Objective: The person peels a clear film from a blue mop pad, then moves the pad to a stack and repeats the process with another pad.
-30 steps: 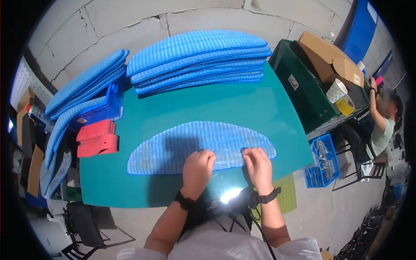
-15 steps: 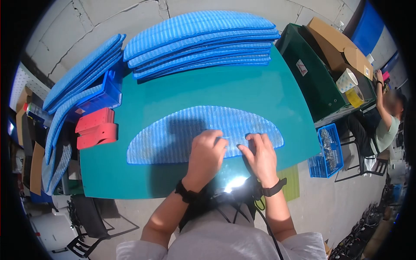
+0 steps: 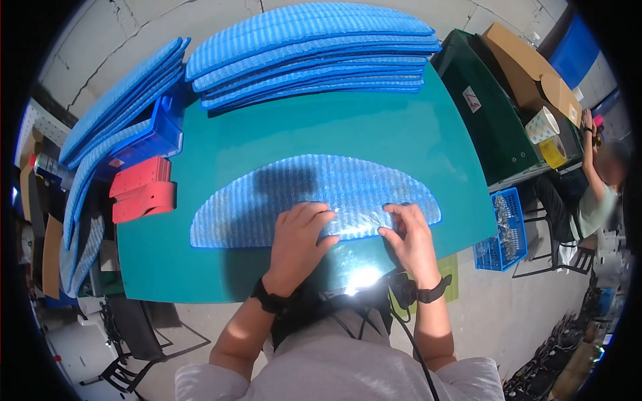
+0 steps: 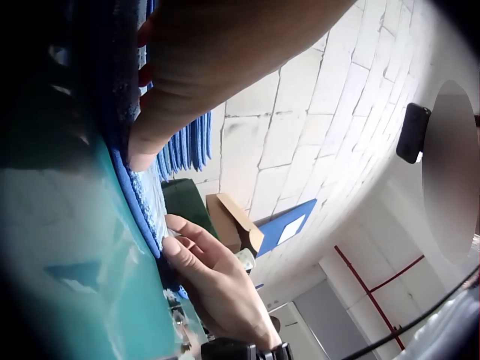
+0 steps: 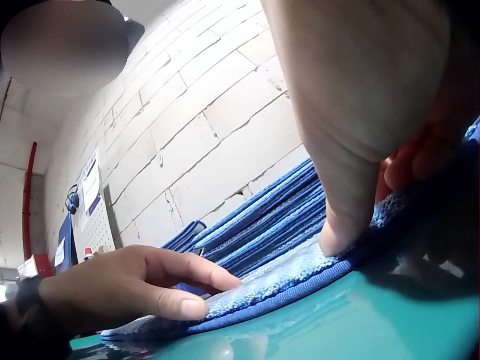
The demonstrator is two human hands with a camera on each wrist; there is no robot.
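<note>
A half-moon blue striped mop pad lies on the green table, its straight edge toward me. On it, near that edge, a shiny clear plastic piece spans the space between both hands. My left hand rests its bent fingertips on the pad at the left side of the plastic, thumb spread down to the front edge. My right hand touches the right side, fingers and thumb apart. In the right wrist view the left thumb lies at the pad's blue border.
A tall stack of blue pads stands at the back. More pads lean over a blue bin at left, beside red flat pieces. A green crate stands at right; a person sits beyond.
Both thumbs have moved away from their fingertips, and the fingers now rest spread on the plastic. The left hand lifted and shifted slightly left. The head view has tilted down.
</note>
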